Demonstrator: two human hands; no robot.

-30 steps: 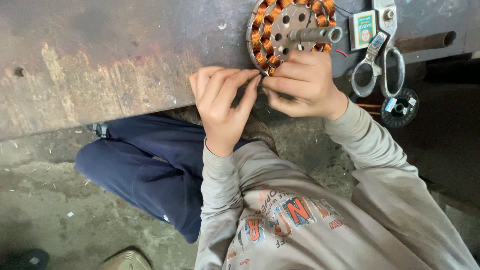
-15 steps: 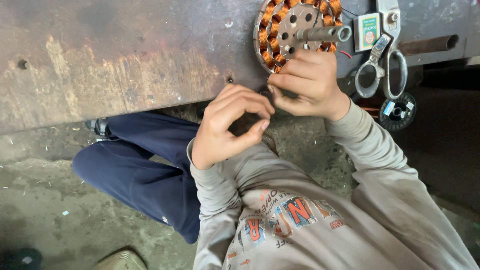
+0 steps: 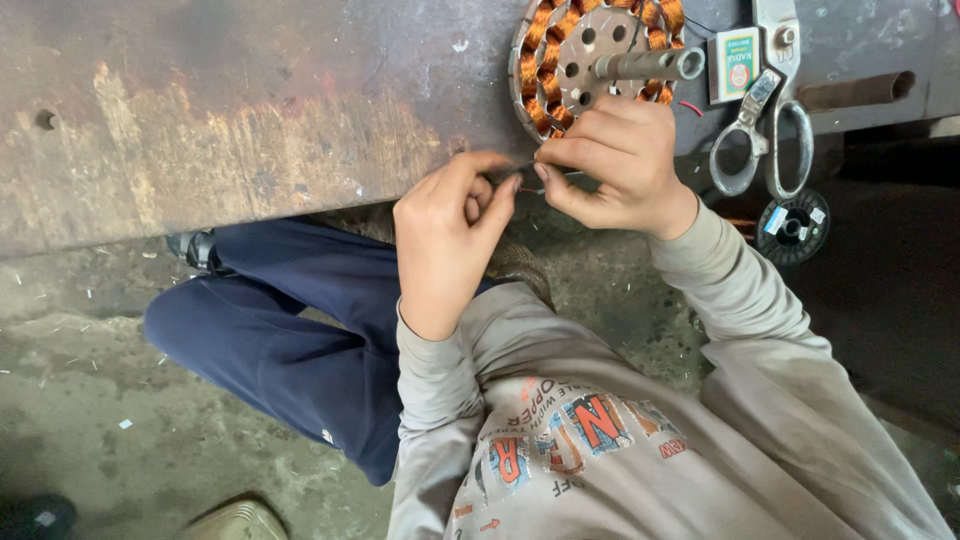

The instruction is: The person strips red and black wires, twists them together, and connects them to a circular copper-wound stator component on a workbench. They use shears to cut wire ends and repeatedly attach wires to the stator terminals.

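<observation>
Copper windings ring the round motor stator [image 3: 560, 60], which lies flat near the edge of a rusty, worn metal workbench [image 3: 230, 120], its steel shaft [image 3: 650, 65] tilted toward the right. Just below the stator, at the bench edge, the person's two hands meet. The right hand [image 3: 610, 165] rests against the stator's lower rim, its thumb and forefinger pressed together on a thin wire [image 3: 525, 180] that runs leftward. The left hand [image 3: 450, 235] comes up from below, its thumb and fingertips pinched on the same wire, so both hands clamp it with almost no gap between them. The wire is too fine to tell where it joins the windings.

To the right of the stator lie a small green and white box [image 3: 738, 65] and, touching it, a pair of metal scissors [image 3: 765, 130] with the handles hanging over the bench edge. A dark spool [image 3: 792, 227] sits lower, beyond the scissors' handles. A rusty rod [image 3: 855, 92] lies on the bench farther right. The person wears a grey printed sweatshirt and dark blue trousers, with the knee bent under the bench over a concrete floor [image 3: 90, 400].
</observation>
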